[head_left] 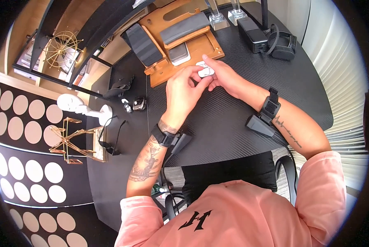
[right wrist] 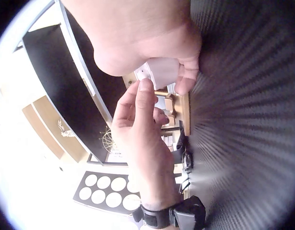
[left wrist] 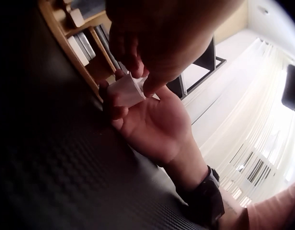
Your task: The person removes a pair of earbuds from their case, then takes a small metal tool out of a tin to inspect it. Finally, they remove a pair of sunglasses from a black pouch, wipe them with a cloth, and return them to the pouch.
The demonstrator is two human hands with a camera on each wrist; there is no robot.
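Note:
A small white case is in the right hand, whose fingers curl round it, above the black desk. In the right wrist view the case has its open side toward the left hand. The left hand pinches a small white piece at that opening between thumb and finger; the fingers cover most of it. From the left wrist view, the left hand is dark and close to the lens, over the case in the right hand.
Beyond the hands stands a wooden organizer with a phone and a grey case. Black boxed gear lies at the back right. On the left are sunglasses, a small black case, a white bust and a gold frame ornament.

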